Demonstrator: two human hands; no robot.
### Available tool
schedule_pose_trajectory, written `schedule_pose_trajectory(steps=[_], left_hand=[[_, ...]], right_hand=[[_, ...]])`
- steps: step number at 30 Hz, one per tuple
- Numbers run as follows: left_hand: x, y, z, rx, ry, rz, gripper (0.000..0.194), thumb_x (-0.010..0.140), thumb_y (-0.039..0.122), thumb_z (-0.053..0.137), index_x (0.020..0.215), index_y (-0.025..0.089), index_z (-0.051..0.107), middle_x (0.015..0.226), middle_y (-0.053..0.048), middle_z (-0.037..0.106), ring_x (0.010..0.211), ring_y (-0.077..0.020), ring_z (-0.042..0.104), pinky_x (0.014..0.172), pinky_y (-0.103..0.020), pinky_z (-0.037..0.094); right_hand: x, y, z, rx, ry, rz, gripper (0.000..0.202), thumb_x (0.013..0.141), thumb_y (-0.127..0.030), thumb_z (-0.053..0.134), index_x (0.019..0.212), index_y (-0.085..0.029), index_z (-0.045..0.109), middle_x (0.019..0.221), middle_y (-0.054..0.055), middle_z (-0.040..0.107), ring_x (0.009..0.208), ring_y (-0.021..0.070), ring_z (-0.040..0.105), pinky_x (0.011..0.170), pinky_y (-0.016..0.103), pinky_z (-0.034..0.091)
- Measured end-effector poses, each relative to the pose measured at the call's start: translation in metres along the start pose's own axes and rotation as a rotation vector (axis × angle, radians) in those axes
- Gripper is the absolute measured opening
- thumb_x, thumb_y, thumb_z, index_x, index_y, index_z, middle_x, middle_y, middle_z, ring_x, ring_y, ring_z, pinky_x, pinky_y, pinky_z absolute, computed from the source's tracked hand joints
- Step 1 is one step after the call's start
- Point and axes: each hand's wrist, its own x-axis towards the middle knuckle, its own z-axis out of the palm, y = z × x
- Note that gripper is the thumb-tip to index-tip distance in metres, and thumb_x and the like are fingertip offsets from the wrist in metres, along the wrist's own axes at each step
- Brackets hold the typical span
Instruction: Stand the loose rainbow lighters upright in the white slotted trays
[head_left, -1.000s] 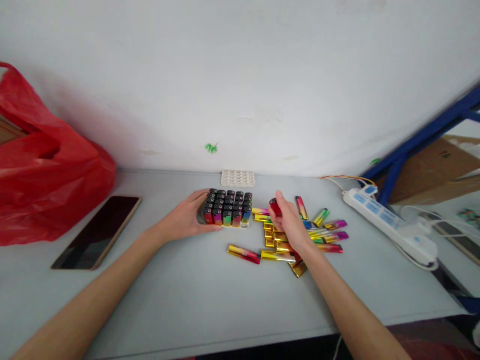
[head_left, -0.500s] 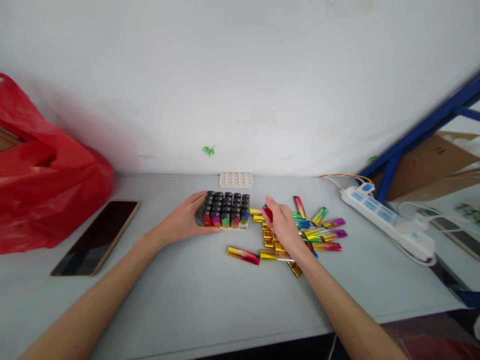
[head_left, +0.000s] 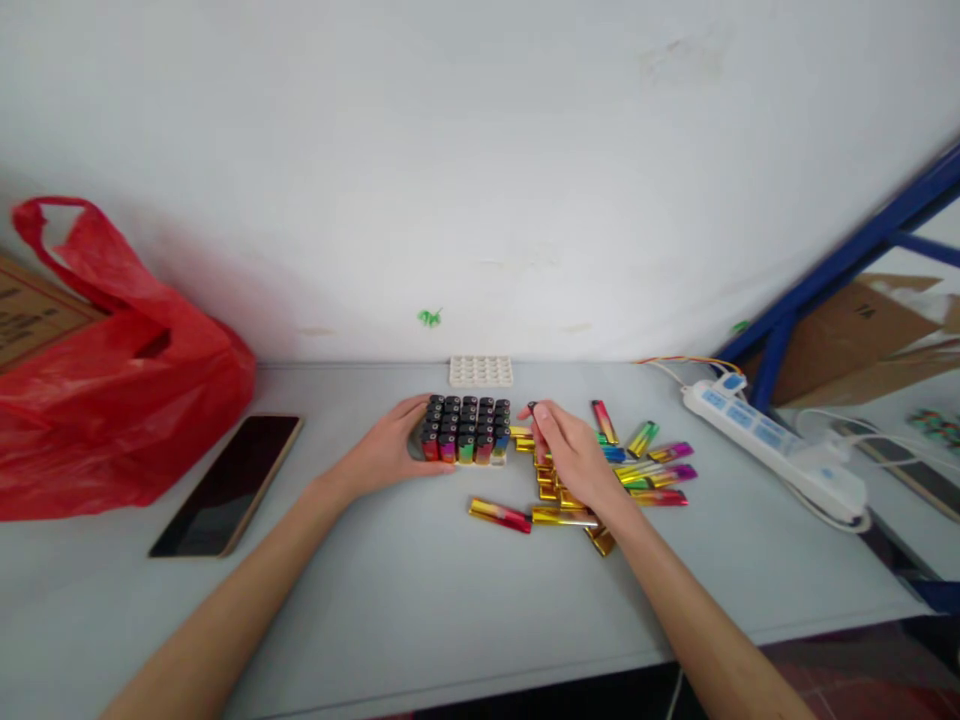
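Upright lighters (head_left: 466,425) stand in close rows, black tops up, in a pale holder whose edge (head_left: 498,461) shows at the front right corner. My left hand (head_left: 390,445) is closed around the left side of this block, fingers behind and thumb in front. Just right of the block, my right hand (head_left: 574,455) pinches a single lighter (head_left: 533,408); its dark top shows and the fingers cover most of its body. Beneath and beside that hand lies a loose pile of shiny gold and multicoloured lighters (head_left: 660,472). One red and gold lighter (head_left: 500,515) lies in front of the block.
A white perforated tray (head_left: 481,371) lies against the wall. On the left are a phone (head_left: 227,487) and a red plastic bag (head_left: 150,400) with a cardboard box. At right, a white power strip (head_left: 772,440) with cables lies near a blue metal frame (head_left: 840,270).
The lighter in my right hand has turned more upright, its dark top now showing. My left hand keeps its hold on the block. The whole view has shifted slightly.
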Motion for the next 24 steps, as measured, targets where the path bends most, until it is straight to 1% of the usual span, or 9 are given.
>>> schedule_pose_trajectory(steps=[2, 4, 6, 8, 10, 14, 20, 22, 24], left_hand=[[0.000, -0.001, 0.001, -0.004, 0.004, 0.006, 0.099, 0.077, 0.078, 0.090, 0.150, 0.016, 0.065, 0.159, -0.022, 0.066, 0.146, -0.0447, 0.066, 0.128, -0.062, 0.053], [-0.001, -0.002, 0.002, -0.012, 0.003, 0.006, 0.100, 0.077, 0.080, 0.089, 0.151, 0.016, 0.064, 0.160, -0.022, 0.066, 0.147, -0.0442, 0.066, 0.129, -0.061, 0.052], [-0.001, -0.003, 0.004, -0.018, 0.002, -0.002, 0.099, 0.077, 0.080, 0.089, 0.151, 0.018, 0.065, 0.160, -0.022, 0.066, 0.146, -0.0442, 0.066, 0.130, -0.060, 0.052], [0.000, -0.003, 0.004, -0.022, 0.003, -0.006, 0.098, 0.077, 0.078, 0.090, 0.150, 0.018, 0.065, 0.159, -0.021, 0.066, 0.146, -0.0449, 0.066, 0.130, -0.061, 0.052], [0.001, -0.001, 0.003, -0.028, 0.005, 0.002, 0.097, 0.077, 0.076, 0.090, 0.151, 0.018, 0.065, 0.158, -0.021, 0.067, 0.145, -0.0454, 0.066, 0.129, -0.062, 0.052], [0.002, 0.001, 0.001, -0.031, -0.001, 0.012, 0.094, 0.078, 0.073, 0.091, 0.151, 0.019, 0.066, 0.158, -0.020, 0.068, 0.146, -0.0438, 0.066, 0.130, -0.060, 0.052], [0.001, 0.001, 0.002, -0.017, -0.005, -0.002, 0.101, 0.076, 0.074, 0.092, 0.153, 0.014, 0.064, 0.160, -0.023, 0.066, 0.148, -0.0451, 0.064, 0.131, -0.061, 0.051], [0.001, 0.002, 0.002, -0.017, 0.001, -0.004, 0.101, 0.076, 0.073, 0.092, 0.152, 0.013, 0.064, 0.160, -0.024, 0.066, 0.149, -0.0458, 0.064, 0.131, -0.061, 0.051], [0.000, 0.003, 0.002, -0.016, 0.010, -0.003, 0.099, 0.076, 0.072, 0.093, 0.150, 0.013, 0.065, 0.160, -0.024, 0.066, 0.147, -0.0456, 0.065, 0.130, -0.061, 0.052]], right_hand=[[0.000, -0.003, -0.006, -0.038, -0.029, -0.115, 0.050, 0.116, -0.065, 0.047, 0.110, -0.023, 0.073, 0.088, 0.003, 0.072, 0.084, 0.0219, 0.071, 0.081, 0.034, 0.053], [0.000, -0.005, -0.010, -0.101, -0.023, -0.233, 0.046, 0.112, -0.065, 0.058, 0.105, -0.022, 0.075, 0.102, 0.008, 0.075, 0.096, 0.0235, 0.073, 0.089, 0.035, 0.055], [-0.001, -0.006, -0.011, -0.165, -0.037, -0.292, 0.044, 0.109, -0.063, 0.066, 0.097, -0.022, 0.078, 0.102, 0.008, 0.076, 0.095, 0.0229, 0.073, 0.088, 0.035, 0.056], [-0.002, -0.007, -0.010, -0.212, -0.070, -0.280, 0.044, 0.109, -0.059, 0.069, 0.087, -0.022, 0.078, 0.091, 0.005, 0.078, 0.083, 0.0206, 0.072, 0.080, 0.032, 0.054], [-0.004, -0.007, -0.007, -0.236, -0.084, -0.245, 0.041, 0.109, -0.053, 0.071, 0.083, -0.022, 0.078, 0.084, 0.003, 0.080, 0.075, 0.0192, 0.072, 0.074, 0.030, 0.052], [-0.006, -0.004, -0.003, -0.247, -0.049, -0.202, 0.028, 0.109, -0.047, 0.073, 0.099, -0.023, 0.084, 0.088, 0.003, 0.086, 0.076, 0.0203, 0.077, 0.075, 0.029, 0.054], [-0.002, 0.001, 0.004, -0.415, -0.147, -0.265, 0.029, 0.110, -0.047, 0.074, 0.096, -0.022, 0.081, 0.084, 0.003, 0.083, 0.070, 0.0194, 0.073, 0.069, 0.029, 0.048], [0.000, 0.001, 0.008, -0.470, -0.147, -0.273, 0.030, 0.110, -0.048, 0.072, 0.096, -0.022, 0.080, 0.083, 0.003, 0.081, 0.068, 0.0192, 0.071, 0.068, 0.029, 0.046], [0.001, 0.000, 0.012, -0.521, -0.138, -0.266, 0.035, 0.110, -0.051, 0.071, 0.091, -0.022, 0.078, 0.082, 0.003, 0.081, 0.068, 0.0195, 0.069, 0.067, 0.030, 0.044]])
